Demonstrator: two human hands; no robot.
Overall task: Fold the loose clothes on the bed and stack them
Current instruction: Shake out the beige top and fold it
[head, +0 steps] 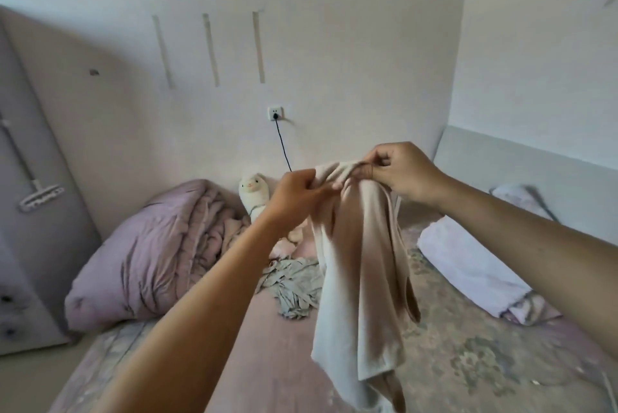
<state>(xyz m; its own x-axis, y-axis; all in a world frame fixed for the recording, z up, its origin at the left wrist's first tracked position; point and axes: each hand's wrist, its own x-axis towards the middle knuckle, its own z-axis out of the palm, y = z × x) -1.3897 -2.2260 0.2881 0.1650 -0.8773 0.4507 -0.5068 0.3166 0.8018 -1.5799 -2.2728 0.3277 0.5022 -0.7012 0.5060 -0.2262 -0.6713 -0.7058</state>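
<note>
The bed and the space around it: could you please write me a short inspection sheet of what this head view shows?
Surface: bed with a pinkish patterned sheet.
Job's things: beige garment held up, hanging over the bed; grey-green garment lying crumpled on the sheet.
Clutter: bunched pink duvet, plush toy by the wall, white pillow at the right.
Hands: left hand and right hand both grip the beige garment's top edge.
Cables: black cord plugged into a wall socket, running down behind the bed.
Surroundings: pale walls with tape marks; a mop leaning at the left.
</note>
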